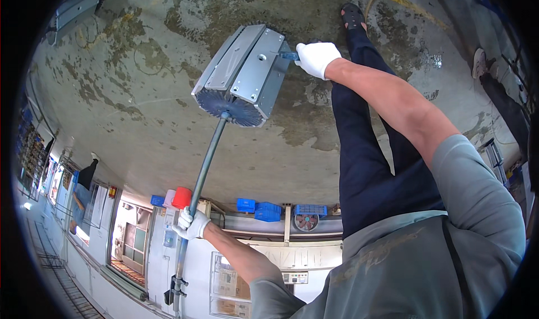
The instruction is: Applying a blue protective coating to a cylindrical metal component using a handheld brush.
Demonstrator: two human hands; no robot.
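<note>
A grey metal drum [247, 74] with flat drilled plates around its sides hangs on a long steel rod [209, 159] over the floor. Dark radial fins [230, 106] fill the drum's near end, where the rod enters. My left hand [192, 223], in a white glove, is wrapped around the rod well below the drum. Beside the drum's right side, my white-gloved right hand [318, 59] is closed on a short blue handle [289, 55]. A thin end of that handle meets the drum's plate; its exact kind is unclear.
Wet patches mark the concrete floor [157, 94]. Along the wall stand blue crates [268, 211], a red bucket [181, 197] and a fan [306, 222]. A dark clamp [176, 290] sits low on the rod. Other people's legs [502, 100] show at right; another person [81, 198] is at left.
</note>
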